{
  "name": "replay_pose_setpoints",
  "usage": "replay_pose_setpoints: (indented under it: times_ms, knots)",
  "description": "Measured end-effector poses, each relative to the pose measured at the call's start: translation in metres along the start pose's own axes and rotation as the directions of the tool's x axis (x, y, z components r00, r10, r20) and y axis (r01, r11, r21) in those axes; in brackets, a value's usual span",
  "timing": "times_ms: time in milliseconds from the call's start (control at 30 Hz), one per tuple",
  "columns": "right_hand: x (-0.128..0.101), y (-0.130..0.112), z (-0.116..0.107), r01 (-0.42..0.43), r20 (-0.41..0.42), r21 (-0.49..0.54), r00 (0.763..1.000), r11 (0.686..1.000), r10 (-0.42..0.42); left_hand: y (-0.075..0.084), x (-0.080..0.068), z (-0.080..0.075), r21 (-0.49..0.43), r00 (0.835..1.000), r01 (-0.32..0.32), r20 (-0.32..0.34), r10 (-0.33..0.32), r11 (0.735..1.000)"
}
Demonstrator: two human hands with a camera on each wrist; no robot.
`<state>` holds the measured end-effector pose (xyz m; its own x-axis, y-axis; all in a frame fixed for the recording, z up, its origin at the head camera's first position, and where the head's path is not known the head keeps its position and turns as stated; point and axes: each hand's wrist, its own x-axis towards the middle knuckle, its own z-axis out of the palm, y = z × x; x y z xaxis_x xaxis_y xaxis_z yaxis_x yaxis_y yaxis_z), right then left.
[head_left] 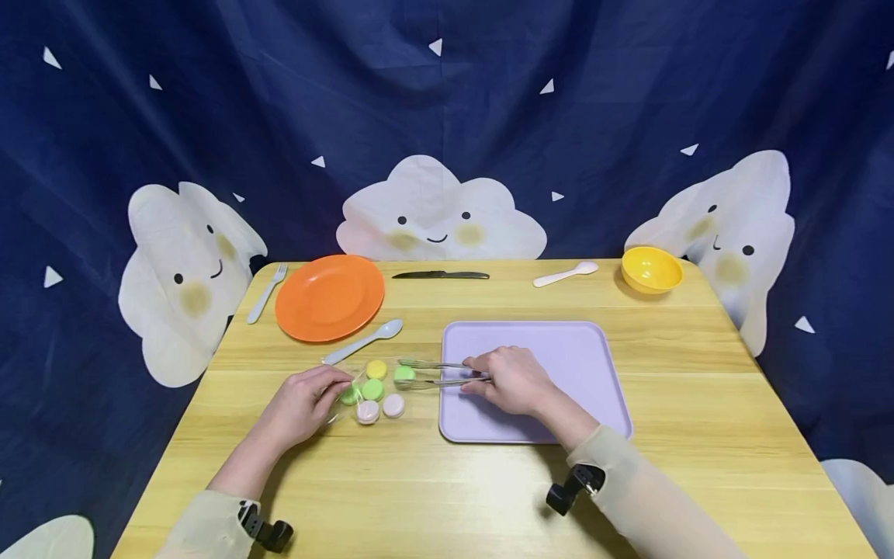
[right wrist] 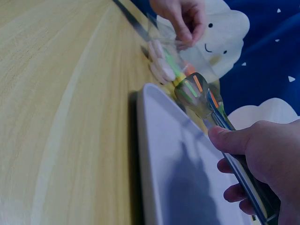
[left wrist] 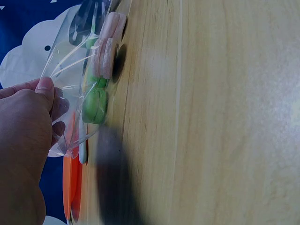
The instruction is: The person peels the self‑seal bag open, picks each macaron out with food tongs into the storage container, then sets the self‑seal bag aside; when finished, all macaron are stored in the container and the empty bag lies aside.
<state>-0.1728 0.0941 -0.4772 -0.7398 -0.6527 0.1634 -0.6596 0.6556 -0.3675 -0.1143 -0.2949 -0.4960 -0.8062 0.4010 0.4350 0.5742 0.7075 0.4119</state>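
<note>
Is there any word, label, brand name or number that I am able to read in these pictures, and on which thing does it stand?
None: no view shows readable text.
The backdrop has only cloud faces and triangles.
The clear bag, tongs, tray, plate and bowl carry no print.

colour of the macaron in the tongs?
Green: the macaron sits between the tips of the tongs; the head view shows it best.
</note>
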Motion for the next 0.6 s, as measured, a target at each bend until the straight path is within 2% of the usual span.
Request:
replay_pose_setpoints:
  times_ms: [267, 600]
  knots:
    - [-0.019, 0.013, -0.028, -0.033, -0.029, 0.002, 0.999, 0.999, 0.033, 0.0, -0.001, 0.0, 0.001, 1.0, 0.017, -0.007, -0.017, 1.0]
    - [-0.047, 0.048, -0.057, -0.06, -0.143, -0.043, 0.988, 0.997, 0.054, 0.0, -0.002, 0.003, 0.015, 1.0, 0.025, -0.008, -0.025, 1.0]
